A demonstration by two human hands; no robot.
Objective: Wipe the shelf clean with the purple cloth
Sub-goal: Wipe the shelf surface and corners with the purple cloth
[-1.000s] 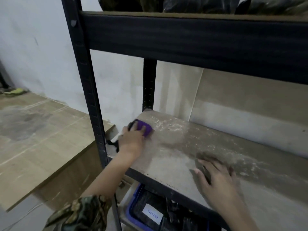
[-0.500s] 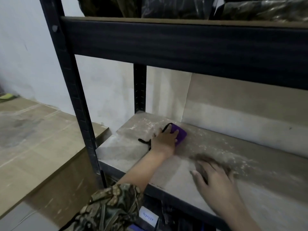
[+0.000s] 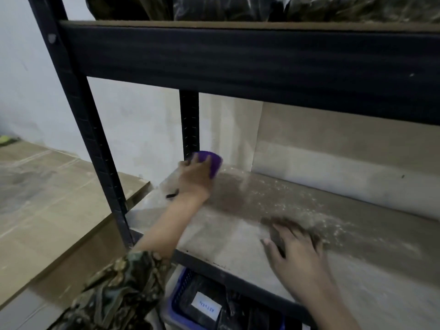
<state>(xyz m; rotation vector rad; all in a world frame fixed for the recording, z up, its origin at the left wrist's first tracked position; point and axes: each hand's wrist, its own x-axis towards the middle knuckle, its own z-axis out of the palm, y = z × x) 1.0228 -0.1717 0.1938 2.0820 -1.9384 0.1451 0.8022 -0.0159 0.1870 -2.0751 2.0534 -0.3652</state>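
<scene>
White plaster wall [image 3: 133,129] stood behind a black metal rack [image 3: 78,108], and beside it lay a broad sheet of brown board [image 3: 47,198]. Dark bundles sat along the upper level [image 3: 238,7]. The shelf [image 3: 238,239] being cleaned was a pale panel, dusty and speckled with white grit toward the back and right, with a darker smear near its middle. Under it a blue basket [image 3: 176,296] showed a white label [image 3: 206,308].

A person in a camouflage sleeve [image 3: 119,289] leaned in. Their right hand [image 3: 295,256] lay flat on the shelf, fingers spread and relaxed, holding nothing. Their left hand [image 3: 195,175] was at the far left corner by the rear upright [image 3: 189,122], fingers curled over the purple cloth [image 3: 213,163], pressing it to the panel. A thin black strap [image 3: 172,195] trailed by the wrist.

The cloth looked soft and light, bunching under the palm; I judged it best held wadded, with the fingers over its top so the pressure spread. Dry grit would likely slide ahead of it rather than cling.
</scene>
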